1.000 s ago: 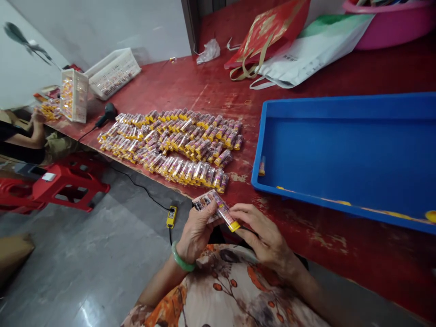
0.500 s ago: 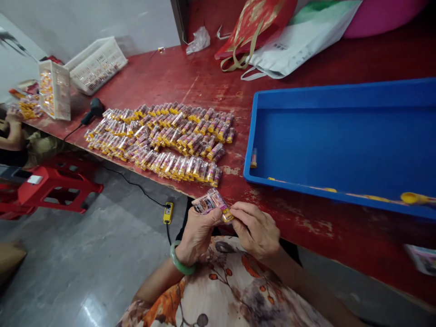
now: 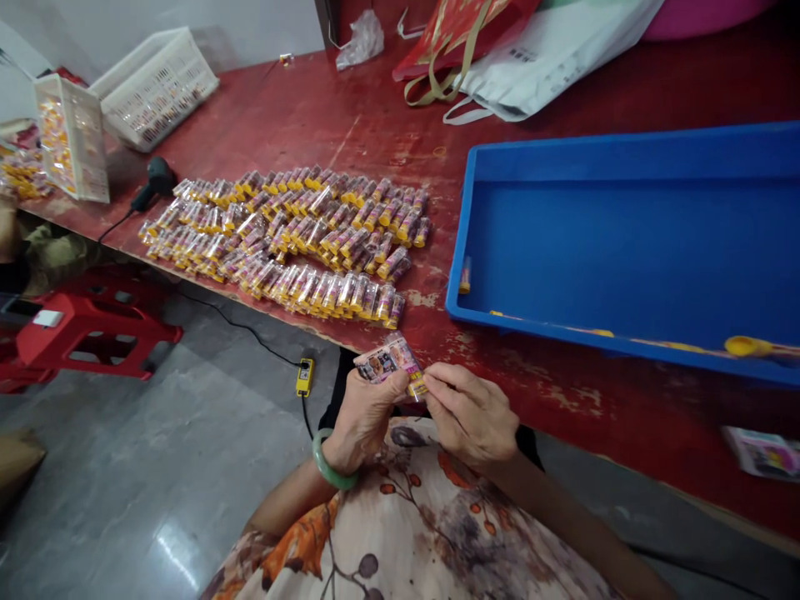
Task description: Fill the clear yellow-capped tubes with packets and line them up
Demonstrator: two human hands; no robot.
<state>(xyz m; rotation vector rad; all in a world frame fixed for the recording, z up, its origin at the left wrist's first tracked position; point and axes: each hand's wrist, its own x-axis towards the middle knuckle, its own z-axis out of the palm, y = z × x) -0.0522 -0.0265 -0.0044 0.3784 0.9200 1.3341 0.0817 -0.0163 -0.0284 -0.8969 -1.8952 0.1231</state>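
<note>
Between my thumb and fingers, my left hand (image 3: pixel 368 410) grips a small clear tube (image 3: pixel 408 365) with a yellow end, together with a flat printed label piece (image 3: pixel 377 363). My right hand (image 3: pixel 470 412) pinches the tube's yellow end from the right. Whether the label is wrapped on the tube or only lies against it, I cannot tell. On the red table (image 3: pixel 337 100) just beyond my hands lie rows of many similar yellow-ended tubes (image 3: pixel 300 242). A single tube (image 3: pixel 465 275) sits in the left corner of the blue tray (image 3: pixel 461 242).
At the far left are white plastic baskets (image 3: pixel 156 87), a black heat gun or hair dryer (image 3: pixel 159 177) with its cord, and part of another person (image 3: pixel 9 225). Red stools (image 3: pixel 93 325) stand below. Bags (image 3: pixel 500 75) lie at the back; a printed packet (image 3: pixel 762 454) lies right.
The view has tilted and shifted slightly, so the table items appear higher. Both hands stay on the tube, which has turned a little.
</note>
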